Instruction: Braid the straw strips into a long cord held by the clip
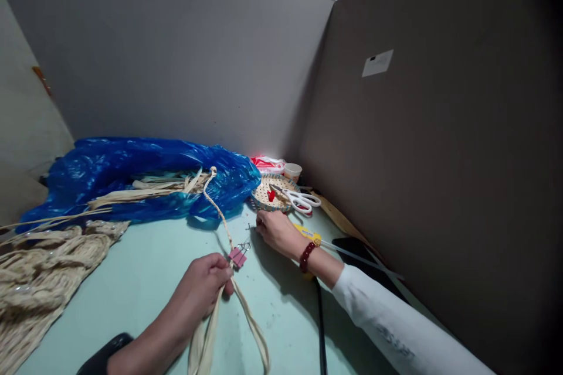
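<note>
My left hand (209,281) pinches pale raffia strands (209,328) just below a pink binder clip (238,257). Above the clip the strands run on as a thin twisted cord (219,211), its knotted end lying on a blue plastic bag (162,155). Loose ends hang down toward me beneath the left fingers. Over the table, in front of a small woven basket (260,202), is my right hand (279,233), its fingers curled together. Whatever those fingers may hold is hidden. White-handled scissors (301,200) and a small red thing (271,194) rest in the basket.
More raffia (149,187) lies on the bag, and a woven raffia piece (57,269) covers the left side. Under my right wrist sits a yellow tool (307,233), with a black cord (321,328) nearby. A paper cup (292,171) stands behind the basket. Grey partitions (211,70) enclose the table.
</note>
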{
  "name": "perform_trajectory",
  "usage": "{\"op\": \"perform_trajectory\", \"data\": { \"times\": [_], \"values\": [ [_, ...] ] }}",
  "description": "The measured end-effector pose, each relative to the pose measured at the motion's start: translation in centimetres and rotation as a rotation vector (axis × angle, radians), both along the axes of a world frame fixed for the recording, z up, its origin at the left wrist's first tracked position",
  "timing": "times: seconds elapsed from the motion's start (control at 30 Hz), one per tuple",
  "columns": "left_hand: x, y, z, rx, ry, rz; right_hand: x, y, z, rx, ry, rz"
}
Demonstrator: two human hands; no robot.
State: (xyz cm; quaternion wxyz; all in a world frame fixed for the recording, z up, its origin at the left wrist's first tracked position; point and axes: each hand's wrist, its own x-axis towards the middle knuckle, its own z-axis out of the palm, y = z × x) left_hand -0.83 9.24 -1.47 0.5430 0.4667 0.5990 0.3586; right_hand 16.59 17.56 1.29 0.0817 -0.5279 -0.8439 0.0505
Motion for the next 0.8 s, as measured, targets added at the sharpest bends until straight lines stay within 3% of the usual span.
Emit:
{"op": "perform_trajectory", "data": {
  "times": [0.17,0.37,0.6,0.8],
  "values": [
    [0.5,2.0,0.1,0.028,0.031,0.003,-1.1,1.8,-0.3,0.007,-0.075,-0.117],
    [0.6,2.5,0.7,0.068,0.073,-0.017,-2.8,2.9,-0.5,-0.024,-0.146,-0.156],
    [0.7,3.1,0.7,0.106,0.102,-0.021,-3.6,3.7,-0.6,0.029,-0.126,-0.137],
    [-0.2,2.6,0.0,0.091,0.100,-0.062,-2.7,1.7,-0.7,0.067,-0.063,-0.008]
  ]
}}
